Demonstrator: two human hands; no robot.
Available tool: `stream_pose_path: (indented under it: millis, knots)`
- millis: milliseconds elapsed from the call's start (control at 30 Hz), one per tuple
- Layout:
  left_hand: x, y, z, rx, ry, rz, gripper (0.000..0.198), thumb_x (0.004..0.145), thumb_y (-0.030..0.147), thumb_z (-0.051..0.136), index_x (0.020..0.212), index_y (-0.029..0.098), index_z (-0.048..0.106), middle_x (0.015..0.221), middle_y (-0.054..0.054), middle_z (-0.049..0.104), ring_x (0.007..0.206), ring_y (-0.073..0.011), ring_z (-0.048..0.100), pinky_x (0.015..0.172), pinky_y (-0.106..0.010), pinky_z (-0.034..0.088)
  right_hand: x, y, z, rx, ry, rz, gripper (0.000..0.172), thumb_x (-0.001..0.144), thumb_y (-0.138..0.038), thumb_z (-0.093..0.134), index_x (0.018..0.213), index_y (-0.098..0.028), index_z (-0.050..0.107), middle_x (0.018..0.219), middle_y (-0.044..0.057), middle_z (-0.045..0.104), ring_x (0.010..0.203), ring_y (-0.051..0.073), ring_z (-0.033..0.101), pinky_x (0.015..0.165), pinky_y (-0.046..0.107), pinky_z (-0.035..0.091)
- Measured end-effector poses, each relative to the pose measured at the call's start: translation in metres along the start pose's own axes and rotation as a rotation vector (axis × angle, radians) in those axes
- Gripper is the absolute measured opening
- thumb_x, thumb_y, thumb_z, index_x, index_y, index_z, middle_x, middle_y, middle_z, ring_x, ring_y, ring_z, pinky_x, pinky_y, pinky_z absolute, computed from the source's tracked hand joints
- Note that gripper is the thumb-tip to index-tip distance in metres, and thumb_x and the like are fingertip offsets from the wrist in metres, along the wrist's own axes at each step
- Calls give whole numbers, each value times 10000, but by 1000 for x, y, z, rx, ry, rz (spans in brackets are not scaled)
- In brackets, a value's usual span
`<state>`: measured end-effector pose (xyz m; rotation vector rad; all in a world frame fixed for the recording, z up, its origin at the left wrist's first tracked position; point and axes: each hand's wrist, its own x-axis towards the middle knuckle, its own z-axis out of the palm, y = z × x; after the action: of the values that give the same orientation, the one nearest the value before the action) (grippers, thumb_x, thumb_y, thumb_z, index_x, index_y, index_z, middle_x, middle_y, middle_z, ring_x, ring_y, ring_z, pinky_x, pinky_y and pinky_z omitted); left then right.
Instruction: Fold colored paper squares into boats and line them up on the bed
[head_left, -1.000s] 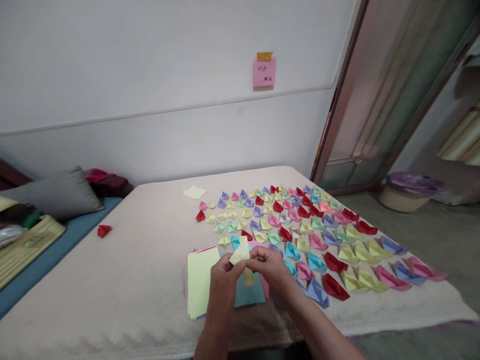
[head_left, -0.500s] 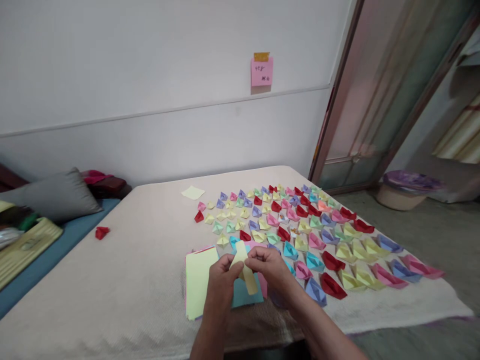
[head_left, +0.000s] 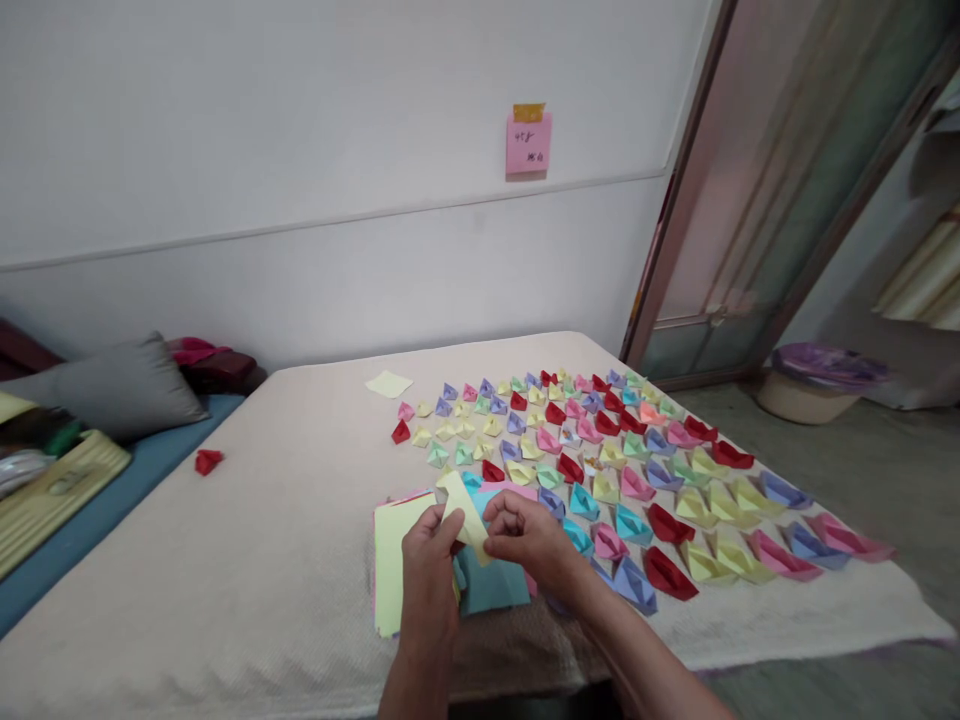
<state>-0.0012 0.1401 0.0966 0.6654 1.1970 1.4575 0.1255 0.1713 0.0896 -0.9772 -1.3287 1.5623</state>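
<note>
A pale yellow folded paper strip point(head_left: 466, 515) is pinched by my left hand point(head_left: 431, 555), with the thumb over its lower left edge. My right hand point(head_left: 529, 535) has its fingers curled and its thumb and forefinger at the strip's lower right edge. Under the hands lie teal paper point(head_left: 495, 588) and some pink paper. Just left of them is a stack of paper with a light yellow sheet point(head_left: 395, 585) on top. Rows of small folded paper boats point(head_left: 670, 572) in red, blue, pink, green and yellow spread to the right and behind.
A yellow paper sheet point(head_left: 389, 384) lies toward the back of the covered surface point(head_left: 300, 520). One red folded piece point(head_left: 208, 461) sits at the left. Beyond are a grey pillow point(head_left: 112, 385), a wall with a pink note point(head_left: 528, 145), and a bin point(head_left: 814, 383) on the floor.
The yellow strip has been turned and shifted slightly left, its top end now tilting left. My left hand has moved a little left, and my right fingers are now lower along the strip.
</note>
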Motion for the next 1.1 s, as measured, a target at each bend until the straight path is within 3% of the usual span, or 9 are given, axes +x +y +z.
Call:
stream_pose_path:
  millis: [233, 333, 500, 700, 800, 933, 1100]
  knots:
    - [4, -1, -4, -46, 28, 27, 164, 701, 295, 669, 777, 165, 604, 545, 67, 510, 484, -69, 487, 442, -170, 327, -2, -2, 1, -9, -25, -12, 183, 576, -121, 644, 733, -180, 570, 535, -73, 570, 494, 88, 461, 511, 211, 318]
    - [5, -2, -6, -21, -33, 12, 169, 717, 316, 651, 782, 165, 612, 582, 51, 551, 480, -74, 483, 456, -181, 353, -1, -2, 0, 26, 6, -26, 148, 616, -174, 654, 746, -180, 584, 538, -68, 564, 508, 96, 469, 521, 218, 328]
    - [10, -9, -10, 210, -194, 26, 170, 699, 321, 655, 702, 152, 636, 591, 22, 585, 536, -111, 517, 516, -209, 390, 2, -5, -5, 99, 144, -106, 178, 587, -191, 685, 734, -186, 585, 633, -39, 593, 597, 116, 518, 571, 232, 387]
    - [12, -9, -7, 397, -247, 80, 158, 680, 306, 656, 636, 155, 636, 529, 23, 566, 509, -122, 490, 504, -220, 366, 3, -6, -8, 99, 184, -65, 203, 543, -124, 641, 706, -195, 543, 526, -85, 512, 464, 78, 426, 467, 206, 300]
    - [10, -6, -5, 434, -211, 132, 114, 671, 266, 657, 714, 160, 652, 626, 6, 630, 591, -144, 545, 556, -229, 396, 2, -6, -7, 100, 219, -76, 204, 550, -118, 623, 714, -195, 529, 527, -87, 510, 459, 76, 412, 460, 205, 287]
    - [9, -6, -3, 397, -195, 128, 257, 638, 208, 680, 884, 164, 623, 783, -17, 686, 704, -166, 592, 616, -242, 434, 1, -6, -5, 96, 233, -107, 190, 564, -122, 613, 712, -196, 521, 548, -82, 500, 490, 82, 419, 478, 208, 296]
    - [7, -9, 1, 289, -240, 86, 301, 652, 156, 643, 936, 180, 548, 823, -7, 693, 581, -111, 546, 552, -218, 413, 1, -6, -3, 67, 222, -136, 143, 573, -136, 604, 661, -202, 512, 531, -85, 455, 496, 88, 404, 481, 214, 297]
